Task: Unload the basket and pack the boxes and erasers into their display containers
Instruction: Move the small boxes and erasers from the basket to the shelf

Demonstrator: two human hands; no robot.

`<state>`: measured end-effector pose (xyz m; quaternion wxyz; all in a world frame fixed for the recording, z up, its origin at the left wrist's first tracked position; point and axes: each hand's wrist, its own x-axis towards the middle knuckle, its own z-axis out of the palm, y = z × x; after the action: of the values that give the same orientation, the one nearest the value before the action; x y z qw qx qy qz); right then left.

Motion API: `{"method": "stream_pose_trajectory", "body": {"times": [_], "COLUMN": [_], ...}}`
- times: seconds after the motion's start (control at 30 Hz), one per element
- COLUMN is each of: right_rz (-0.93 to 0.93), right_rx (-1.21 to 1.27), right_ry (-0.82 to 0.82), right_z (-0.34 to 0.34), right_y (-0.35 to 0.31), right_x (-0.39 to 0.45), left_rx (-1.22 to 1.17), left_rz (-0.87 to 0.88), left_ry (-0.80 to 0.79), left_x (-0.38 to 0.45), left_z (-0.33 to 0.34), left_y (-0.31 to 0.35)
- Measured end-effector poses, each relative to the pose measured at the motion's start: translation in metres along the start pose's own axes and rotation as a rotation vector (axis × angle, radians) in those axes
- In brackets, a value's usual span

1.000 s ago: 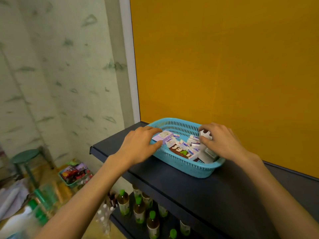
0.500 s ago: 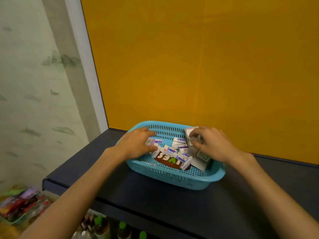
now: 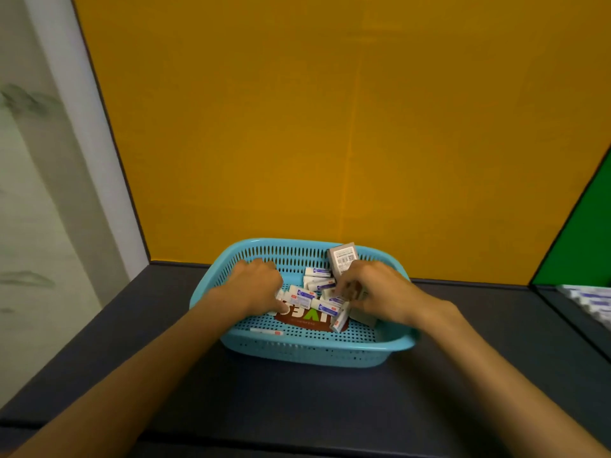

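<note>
A blue plastic basket (image 3: 307,353) stands on the dark shelf (image 3: 297,411) against the yellow panel. Inside lie several white erasers (image 3: 325,307) in purple-and-blue sleeves, on top of a flat brown pack (image 3: 305,317). My left hand (image 3: 256,285) is in the basket's left half, fingers curled down into the eraser heap and thumb against one; what lies under the palm is hidden. My right hand (image 3: 380,292) is in the right half and grips the lower end of an upright grey box (image 3: 344,257) with a barcode. A second grey box (image 3: 363,317) lies partly under that hand.
The yellow panel (image 3: 330,127) rises right behind the basket, and a green panel (image 3: 585,239) adjoins it at the right. White-and-blue packets (image 3: 588,300) lie on the neighbouring shelf at far right. A pale wall (image 3: 39,226) borders the left.
My view has swung right, toward the basket. The left hand has gone from the basket's rim into the erasers. The right hand has raised the grey box upright at the back right.
</note>
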<state>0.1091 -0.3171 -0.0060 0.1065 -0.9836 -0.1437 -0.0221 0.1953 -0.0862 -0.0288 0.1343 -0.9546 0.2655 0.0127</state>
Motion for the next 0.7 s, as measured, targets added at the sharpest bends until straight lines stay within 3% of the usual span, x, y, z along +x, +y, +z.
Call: {"method": "stream_pose_trajectory", "body": {"times": [0.43,0.7], "right_rz": [0.003,0.009], "right_rx": [-0.225,-0.239], "right_ry": [-0.118,-0.183], "right_z": [0.011,0.019], "right_y": [-0.012,-0.013], "right_x": [0.015,0.013], "left_rx": [-0.034,-0.182], "left_rz": [0.150,0.195], "left_ry": [0.091,0.047], "left_x": [-0.007,-0.009], "left_z": [0.005,0.009], "left_y": [0.001,-0.004]}}
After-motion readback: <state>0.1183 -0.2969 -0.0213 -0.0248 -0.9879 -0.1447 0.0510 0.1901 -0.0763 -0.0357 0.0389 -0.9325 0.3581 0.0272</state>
